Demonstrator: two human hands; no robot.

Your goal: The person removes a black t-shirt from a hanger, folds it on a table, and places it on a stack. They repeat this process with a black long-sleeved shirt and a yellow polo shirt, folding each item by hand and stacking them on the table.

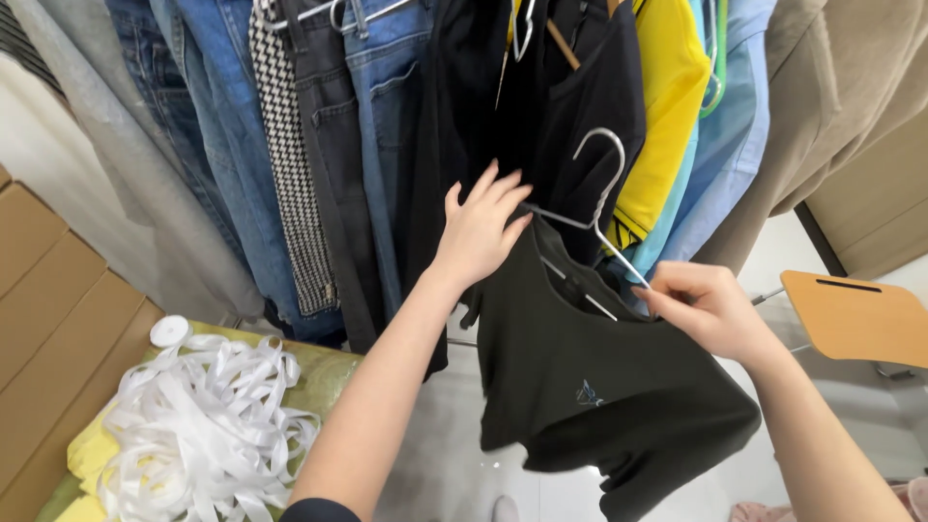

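Hanging clothes fill the background: blue jeans [217,145], a black-and-white houndstooth piece [285,164], dark garments [580,106], a yellow shirt [662,106] and a light blue one [725,155]. Below the left forearm I note a heap of white ribbon [203,425] on a yellow-green cloth [329,372], with a ribbon roll [170,331] just beside it. Cardboard boxes [48,319] stand further left. An orange chair tablet [855,314] sits beyond the right wrist.

Left hand [478,227]: fingers [503,188] spread and open, fingertips touching the left shoulder of a black T-shirt [590,387], and resting against the hanging dark garments.

Right hand [706,309]: fingers closed, pinching the shirt's right shoulder together with the end of a silver wire hanger [599,208].

Hanger hook rises between the two hands. Its lower wire runs inside the shirt's neckline. Shirt hangs below both hands, tilted, hem down to the right.
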